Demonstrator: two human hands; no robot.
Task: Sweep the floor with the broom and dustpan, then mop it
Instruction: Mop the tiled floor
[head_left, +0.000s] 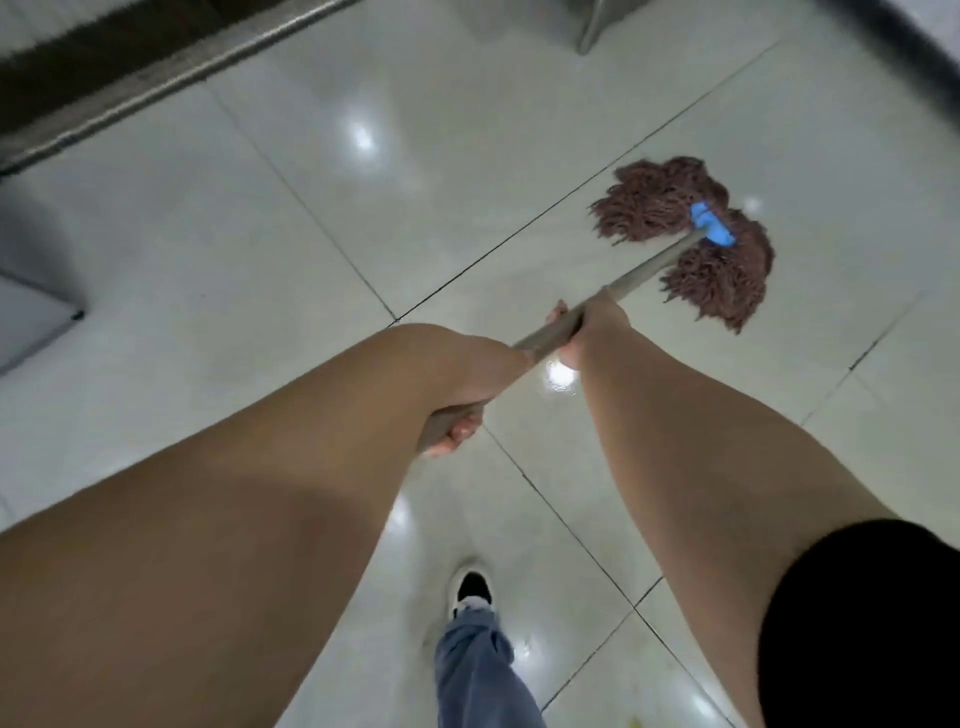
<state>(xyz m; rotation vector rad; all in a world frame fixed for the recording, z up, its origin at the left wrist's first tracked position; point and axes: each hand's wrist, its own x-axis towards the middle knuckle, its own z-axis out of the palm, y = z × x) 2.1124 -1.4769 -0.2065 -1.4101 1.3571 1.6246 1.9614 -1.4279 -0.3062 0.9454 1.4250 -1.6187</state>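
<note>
A mop with a reddish-brown string head (691, 239) and a blue clamp (712, 224) rests flat on the glossy white tile floor (260, 270) at the upper right. Its grey handle (644, 273) runs down-left toward me. My right hand (592, 325) grips the handle further along, nearer the mop head. My left hand (462, 400) grips it lower, near the end, fingers curled under it. No broom or dustpan is in view.
A dark doorway threshold with a metal strip (156, 78) crosses the upper left. A grey furniture corner (36, 312) sits at the left edge. A metal leg (592, 26) stands at the top. My foot in a black-and-white shoe (470, 590) is below.
</note>
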